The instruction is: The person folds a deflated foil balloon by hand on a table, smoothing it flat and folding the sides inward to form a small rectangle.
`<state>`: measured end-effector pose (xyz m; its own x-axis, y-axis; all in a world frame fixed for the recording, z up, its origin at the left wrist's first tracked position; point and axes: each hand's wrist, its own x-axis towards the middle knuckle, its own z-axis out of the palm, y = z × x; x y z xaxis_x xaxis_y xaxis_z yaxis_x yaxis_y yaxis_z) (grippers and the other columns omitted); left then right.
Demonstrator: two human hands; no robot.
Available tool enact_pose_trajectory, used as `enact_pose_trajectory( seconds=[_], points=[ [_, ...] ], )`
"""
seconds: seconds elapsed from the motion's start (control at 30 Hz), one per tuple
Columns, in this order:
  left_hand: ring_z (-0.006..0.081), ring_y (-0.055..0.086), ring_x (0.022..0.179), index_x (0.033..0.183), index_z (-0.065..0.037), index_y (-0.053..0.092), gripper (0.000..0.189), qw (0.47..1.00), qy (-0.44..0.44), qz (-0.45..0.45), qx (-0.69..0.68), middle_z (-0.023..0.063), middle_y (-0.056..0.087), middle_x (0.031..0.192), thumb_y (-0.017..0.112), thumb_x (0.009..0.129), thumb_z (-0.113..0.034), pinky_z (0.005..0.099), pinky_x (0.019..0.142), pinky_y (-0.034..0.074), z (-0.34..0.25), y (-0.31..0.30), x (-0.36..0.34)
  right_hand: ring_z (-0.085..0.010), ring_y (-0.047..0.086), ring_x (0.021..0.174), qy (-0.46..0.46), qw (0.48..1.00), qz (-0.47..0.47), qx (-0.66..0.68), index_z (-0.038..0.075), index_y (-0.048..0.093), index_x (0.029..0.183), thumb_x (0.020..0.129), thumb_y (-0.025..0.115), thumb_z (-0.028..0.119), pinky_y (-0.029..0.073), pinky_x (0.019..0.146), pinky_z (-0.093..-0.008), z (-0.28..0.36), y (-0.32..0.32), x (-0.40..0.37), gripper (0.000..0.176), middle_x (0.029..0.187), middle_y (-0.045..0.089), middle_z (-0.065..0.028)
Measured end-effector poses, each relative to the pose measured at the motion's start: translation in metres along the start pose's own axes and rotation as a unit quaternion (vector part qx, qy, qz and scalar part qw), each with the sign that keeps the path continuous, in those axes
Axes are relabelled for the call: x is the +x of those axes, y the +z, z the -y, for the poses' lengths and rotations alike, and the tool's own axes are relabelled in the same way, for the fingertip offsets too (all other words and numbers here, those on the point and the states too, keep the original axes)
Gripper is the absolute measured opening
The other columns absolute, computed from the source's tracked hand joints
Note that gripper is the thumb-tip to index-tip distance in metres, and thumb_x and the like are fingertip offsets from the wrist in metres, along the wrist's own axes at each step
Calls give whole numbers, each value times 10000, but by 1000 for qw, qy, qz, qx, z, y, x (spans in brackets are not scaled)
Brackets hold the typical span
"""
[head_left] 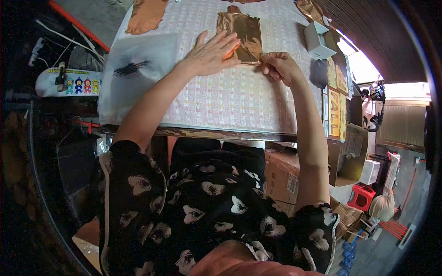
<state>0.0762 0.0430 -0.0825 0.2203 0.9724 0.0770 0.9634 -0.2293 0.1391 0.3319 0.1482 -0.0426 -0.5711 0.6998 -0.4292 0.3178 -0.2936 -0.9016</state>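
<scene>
A shiny gold-brown foil pouch [246, 33] lies on the patterned tablecloth in front of me, a dark round object [234, 9] at its far end. Across its near left part my left hand [212, 54] rests flat with fingers stretched; an orange patch shows beneath the fingers. At the pouch's near right corner my right hand [281, 66] is closed, thumb and fingers pinching the foil edge. To the left is a clear plastic bag [159, 53] with dark thin items [131, 68] in it.
A copper-coloured foil sheet [146, 17] lies at the far left of the table. On the right stand a small white box [317, 40] and yellow-lettered packaging [338, 112]. Below the table's near edge is a cardboard carton [282, 177]; a red stool [361, 197] stands farther right.
</scene>
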Motion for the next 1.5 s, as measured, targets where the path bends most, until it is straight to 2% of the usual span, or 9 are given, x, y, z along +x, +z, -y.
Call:
enact_pose_trajectory(
  seconds=[0.3,0.57,0.6,0.97,1.23,1.33,1.4,1.43,1.5],
  points=[
    [237,156,1578,1624,-169,293,802,999,14,-51,-7,56,230,1701,332,1020,-695,572,1249,57,4,11,0,-36,420,423,-14,996,-8,-92,34,741,914,990,691,248,264,384,-225,-10,-6,-8,233,661,678,-30],
    [243,154,1578,1618,-135,298,806,998,19,-43,-28,74,227,1701,356,1022,-674,584,1242,64,3,4,-1,-88,574,553,-169,916,-213,-294,-34,776,893,938,720,247,434,484,-300,5,-5,54,290,677,685,-57],
    [243,154,1578,1618,-135,298,806,998,21,-46,-24,74,227,1701,356,1022,-674,584,1242,64,2,4,0,-105,572,536,-139,941,-216,-221,-51,769,880,928,728,231,447,490,-315,12,3,57,288,652,671,-63],
    [253,136,1581,1635,-153,244,776,999,12,-9,-32,60,192,1710,391,1036,-623,585,1246,48,1,-4,-1,-130,534,465,-43,944,-143,-295,-26,716,708,853,813,180,389,433,-319,51,-7,112,270,572,616,-61],
    [255,139,1577,1634,-146,248,805,999,19,-13,-29,54,200,1707,399,1021,-645,602,1240,49,3,0,-2,-108,529,480,-30,988,-83,-123,-2,728,774,828,842,139,403,436,-292,48,-18,116,189,642,654,-40],
    [281,242,1549,1591,-93,343,751,994,40,-90,-41,127,306,1661,526,1014,-539,565,1236,165,4,-3,-2,-81,551,527,-111,987,-69,-93,11,740,843,871,807,122,442,490,-269,60,-15,92,133,693,678,-23],
    [304,376,1490,1559,-61,388,672,926,58,-196,-317,170,401,1601,649,995,-317,488,1201,312,11,-13,-1,-73,574,563,-187,977,-75,-76,20,745,861,896,785,120,461,526,-259,77,-8,61,113,713,690,-20],
    [304,376,1490,1559,-61,388,672,927,63,-197,-314,170,401,1601,649,995,-317,488,1201,312,12,-20,-3,-65,596,600,-257,962,-78,-59,29,751,879,922,763,117,480,562,-249,85,-2,43,98,734,701,-17],
    [305,491,1403,1513,-28,437,606,836,-22,-442,-325,180,483,1533,674,965,-130,394,1131,417,12,-32,-12,-87,637,664,-298,947,-99,-60,-3,741,927,955,729,104,508,627,-245,84,8,7,111,798,723,-31]
  ],
)
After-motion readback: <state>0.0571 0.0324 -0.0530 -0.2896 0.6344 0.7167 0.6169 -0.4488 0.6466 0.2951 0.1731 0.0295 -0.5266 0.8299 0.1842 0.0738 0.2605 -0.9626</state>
